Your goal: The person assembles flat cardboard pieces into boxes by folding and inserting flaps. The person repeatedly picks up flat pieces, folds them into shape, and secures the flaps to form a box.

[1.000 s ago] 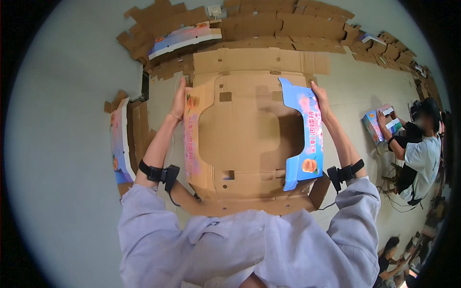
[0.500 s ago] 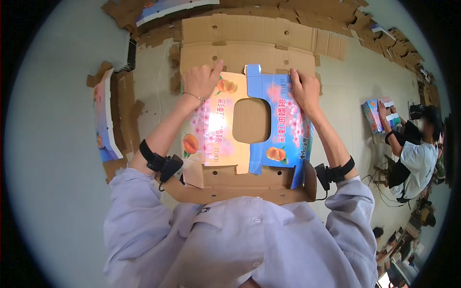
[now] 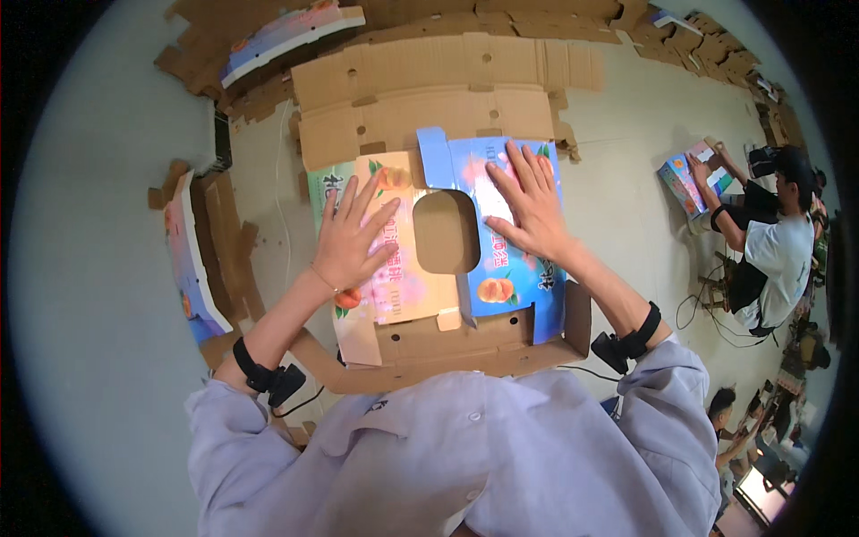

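Note:
A flat cardboard fruit box (image 3: 447, 322) lies on the floor in front of me, its two printed flaps folded inward over the brown base. My left hand (image 3: 353, 234) lies flat, fingers spread, on the pale pink and cream flap (image 3: 394, 286). My right hand (image 3: 526, 208) presses flat on the blue flap (image 3: 506, 277). Between the two flaps there is a rounded cut-out (image 3: 445, 231). Neither hand grips anything. Black bands with small devices sit on both wrists.
More unfolded brown cardboard (image 3: 429, 80) lies beyond the box, with a printed stack (image 3: 286, 31) at the back left. Another flat box (image 3: 192, 268) lies to my left. At the right a person (image 3: 761, 242) sits on the floor handling a blue box (image 3: 684, 179).
The two printed side flaps, upright a second ago, have been folded down flat over the base. My hands moved from the flap edges to pressing on top of them.

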Motion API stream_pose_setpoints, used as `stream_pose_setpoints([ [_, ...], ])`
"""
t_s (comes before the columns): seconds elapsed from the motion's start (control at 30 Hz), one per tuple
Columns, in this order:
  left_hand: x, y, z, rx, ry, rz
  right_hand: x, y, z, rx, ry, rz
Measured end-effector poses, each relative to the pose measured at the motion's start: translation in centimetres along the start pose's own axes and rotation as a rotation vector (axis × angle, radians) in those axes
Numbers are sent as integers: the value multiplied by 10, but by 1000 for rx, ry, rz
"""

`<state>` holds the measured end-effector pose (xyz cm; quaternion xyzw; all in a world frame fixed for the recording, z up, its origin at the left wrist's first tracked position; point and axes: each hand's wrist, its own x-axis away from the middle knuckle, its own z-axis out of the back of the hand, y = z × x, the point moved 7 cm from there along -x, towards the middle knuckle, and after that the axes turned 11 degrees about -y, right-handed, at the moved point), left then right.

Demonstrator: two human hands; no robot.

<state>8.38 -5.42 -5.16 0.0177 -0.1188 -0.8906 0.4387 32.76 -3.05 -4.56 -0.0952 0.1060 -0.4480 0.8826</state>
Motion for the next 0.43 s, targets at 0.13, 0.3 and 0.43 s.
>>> stream_pose_setpoints([
  [0.13, -5, 9, -7, -125, 22, 53, -11, -3, -9, 157, -35, -26],
  [0.3, 3, -3, -5, -61, 46, 4, -9, 2, 0, 62, -24, -1],
  [0.43, 17, -3, -11, -48, 59, 29, -9, 19, 7, -526, 125, -20],
])
